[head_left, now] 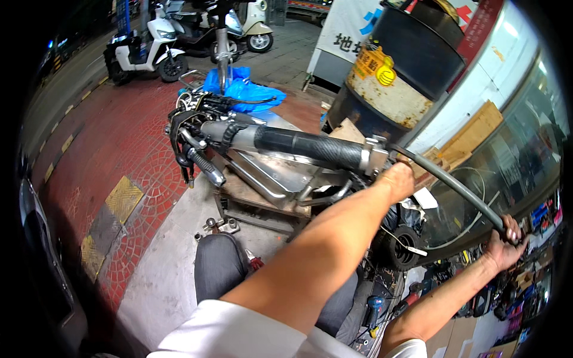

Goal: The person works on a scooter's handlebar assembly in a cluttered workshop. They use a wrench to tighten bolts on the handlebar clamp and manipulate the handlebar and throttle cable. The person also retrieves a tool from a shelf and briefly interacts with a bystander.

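A long dark, carbon-look tube [304, 145] with silver ends lies across a low wooden-topped stand [250, 203]. At its right end sits a silver clamp-like block [375, 156]. From beside that block a grey pipe [456, 186] slopes down to the right. My right hand [505, 246] is wrapped round the pipe's lower end. By the block, my left hand [399, 180] is closed just under the pipe's upper end; what its fingers grip is hidden. Cables and a ribbed handlebar grip [206, 167] are bunched at the tube's left end.
A large rusty oil drum [394, 77] stands behind the work. Blue plastic [248, 92] lies past the tube. A small black tyre [403, 247] and a blue power tool [375, 307] are near my legs. Scooters [152, 45] are parked at the far left.
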`<state>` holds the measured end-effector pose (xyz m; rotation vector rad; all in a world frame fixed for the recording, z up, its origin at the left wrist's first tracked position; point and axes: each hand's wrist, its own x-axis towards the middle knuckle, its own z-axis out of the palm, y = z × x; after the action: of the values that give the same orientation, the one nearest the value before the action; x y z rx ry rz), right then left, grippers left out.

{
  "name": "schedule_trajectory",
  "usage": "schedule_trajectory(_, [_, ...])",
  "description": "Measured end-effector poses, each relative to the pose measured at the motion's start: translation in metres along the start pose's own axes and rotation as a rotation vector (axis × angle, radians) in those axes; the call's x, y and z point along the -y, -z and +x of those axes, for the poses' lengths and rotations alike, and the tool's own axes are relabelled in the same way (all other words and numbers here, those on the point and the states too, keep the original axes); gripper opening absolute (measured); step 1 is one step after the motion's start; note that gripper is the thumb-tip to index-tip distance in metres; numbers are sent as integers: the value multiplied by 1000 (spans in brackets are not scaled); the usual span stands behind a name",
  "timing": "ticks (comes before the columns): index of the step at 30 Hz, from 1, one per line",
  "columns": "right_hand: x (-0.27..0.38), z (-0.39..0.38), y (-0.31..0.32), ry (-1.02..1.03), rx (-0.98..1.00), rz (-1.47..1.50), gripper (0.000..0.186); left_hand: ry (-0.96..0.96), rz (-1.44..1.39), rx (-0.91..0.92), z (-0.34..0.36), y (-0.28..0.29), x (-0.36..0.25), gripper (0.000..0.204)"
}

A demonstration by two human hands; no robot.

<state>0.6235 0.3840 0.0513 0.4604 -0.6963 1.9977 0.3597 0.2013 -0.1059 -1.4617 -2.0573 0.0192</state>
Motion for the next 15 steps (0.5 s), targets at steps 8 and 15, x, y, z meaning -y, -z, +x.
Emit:
schedule_trajectory(8, [4,-157,-64,397,129,-245,28,-117,81,-38,17,8,-28,40])
schedule_trajectory(15, [-40,-190,-86,393,389,-294,35,-103,-297,-530,-8,30,-6,33])
